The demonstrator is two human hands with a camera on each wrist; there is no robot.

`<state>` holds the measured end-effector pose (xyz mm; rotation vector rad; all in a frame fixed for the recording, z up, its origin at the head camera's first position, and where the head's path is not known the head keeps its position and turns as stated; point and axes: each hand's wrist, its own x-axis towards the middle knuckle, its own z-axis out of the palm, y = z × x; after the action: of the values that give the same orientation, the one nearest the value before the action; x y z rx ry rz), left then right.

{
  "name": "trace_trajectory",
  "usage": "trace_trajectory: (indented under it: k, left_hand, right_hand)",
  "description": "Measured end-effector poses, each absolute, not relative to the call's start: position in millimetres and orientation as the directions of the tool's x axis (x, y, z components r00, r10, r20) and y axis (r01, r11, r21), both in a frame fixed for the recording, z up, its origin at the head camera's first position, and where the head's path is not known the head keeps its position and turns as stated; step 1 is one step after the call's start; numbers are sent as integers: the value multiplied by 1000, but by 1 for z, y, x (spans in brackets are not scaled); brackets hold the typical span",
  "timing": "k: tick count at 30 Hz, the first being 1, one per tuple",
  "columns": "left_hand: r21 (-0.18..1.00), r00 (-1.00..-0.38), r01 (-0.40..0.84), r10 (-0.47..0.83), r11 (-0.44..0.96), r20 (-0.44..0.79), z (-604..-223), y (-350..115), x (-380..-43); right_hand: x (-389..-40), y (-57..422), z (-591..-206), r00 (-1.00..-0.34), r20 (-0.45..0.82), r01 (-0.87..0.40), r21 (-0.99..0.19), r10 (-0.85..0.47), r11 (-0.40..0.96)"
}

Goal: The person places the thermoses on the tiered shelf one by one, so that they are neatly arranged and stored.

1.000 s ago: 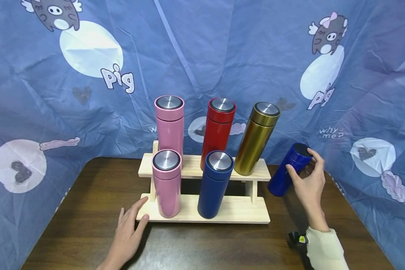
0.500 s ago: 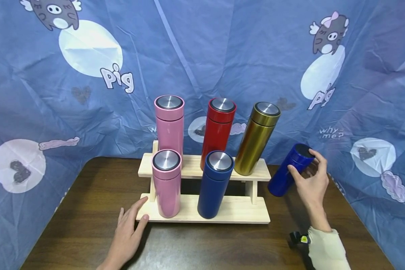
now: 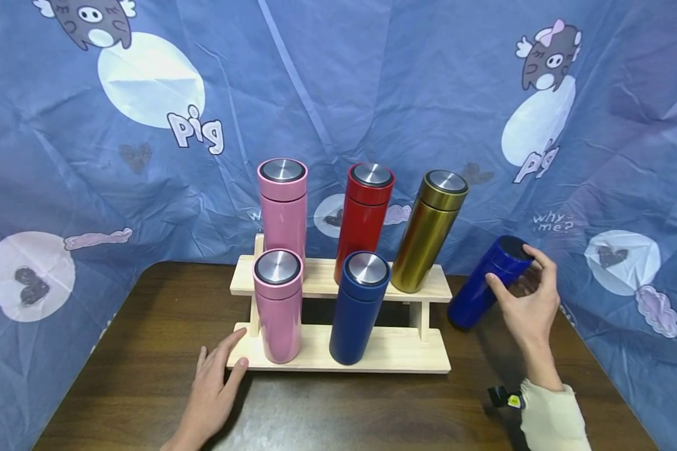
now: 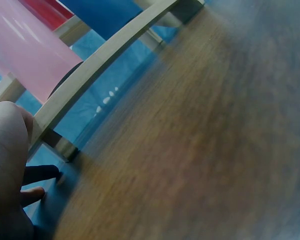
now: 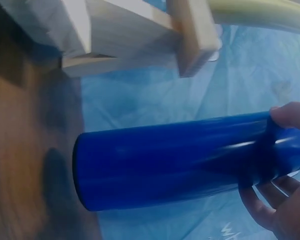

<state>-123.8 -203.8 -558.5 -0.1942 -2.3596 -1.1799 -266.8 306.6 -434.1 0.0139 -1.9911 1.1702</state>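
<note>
My right hand [image 3: 527, 307] grips a glossy blue thermos bottle [image 3: 476, 291] near its dark lid, thumb on the near side and fingers round the far side. The bottle leans to the right, its base close over the table beside the rack. In the right wrist view the blue bottle [image 5: 165, 162] spans the frame. My left hand [image 3: 211, 388] rests at the left end of a two-tier wooden rack [image 3: 412, 354], thumb and forefinger straight on the lower shelf. Near it a pink bottle [image 3: 279, 319] stands on that shelf, with a matte navy bottle [image 3: 356, 322] to its right.
On the upper shelf stand a second pink bottle [image 3: 284, 213], a red bottle [image 3: 365, 219] and a gold bottle [image 3: 429, 238]. The dark wooden table [image 3: 338, 413] carries the rack. A blue patterned cloth [image 3: 429, 75] hangs behind and at both sides.
My right hand has shifted slightly to the right, tipping the top of the blue bottle further that way while its base stays near the same spot. My left hand has stayed put.
</note>
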Motion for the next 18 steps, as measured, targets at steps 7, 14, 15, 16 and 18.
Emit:
trace_trajectory:
  k: [7,14,15,16,18]
  left_hand:
    - [711,-870,336,-85,618,485,-559,-205,-124]
    - [712,-873,334,-83,618,481,-559,-205,-124]
    - [712,-873,334,-84,618,481,-559,-205,-124]
    - [712,-872,334,-84,618,481,-559,-205,-124]
    - [711,-872,334,-84,619,483,-559,-205,-124]
  right_hand:
    - [-255,306,-416,-665,665,-428,-712,341,557]
    - [-240,300,-399,-663,672,-448,-709,329,545]
    - [-238,299,-397,-664,672,-449,-709,328,544]
    - [-236,298,-395,-664,672,-449,-709,328,544]
    - [-232,296,-391,-666,671,-452,-710,326,539]
